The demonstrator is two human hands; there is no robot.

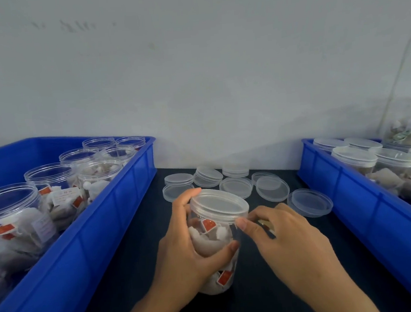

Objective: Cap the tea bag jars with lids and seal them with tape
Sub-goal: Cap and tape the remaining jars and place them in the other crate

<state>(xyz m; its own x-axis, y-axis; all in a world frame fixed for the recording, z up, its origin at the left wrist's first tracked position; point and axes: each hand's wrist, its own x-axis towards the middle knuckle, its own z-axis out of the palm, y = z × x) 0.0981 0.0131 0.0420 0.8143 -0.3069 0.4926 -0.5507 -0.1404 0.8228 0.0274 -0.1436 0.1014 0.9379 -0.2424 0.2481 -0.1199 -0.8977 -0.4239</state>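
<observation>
A clear plastic jar (pixel 216 241) of white tea bags with red tags stands tilted on the dark table, a clear lid (pixel 219 202) on its mouth. My left hand (pixel 182 251) wraps around the jar's left side, fingers up by the lid's rim. My right hand (pixel 279 233) is at the jar's right side, thumb and forefinger pinched at the lid's edge on something small and clear; I cannot tell whether it is tape. Several loose clear lids (pixel 236 187) lie on the table behind the jar.
A blue crate (pixel 102 228) on the left holds several open jars (pixel 9 208) of tea bags. A second blue crate (pixel 366 207) on the right holds several lidded jars (pixel 354 159). A bag of tea bags (pixel 408 127) sits at the far right. A pale wall stands behind.
</observation>
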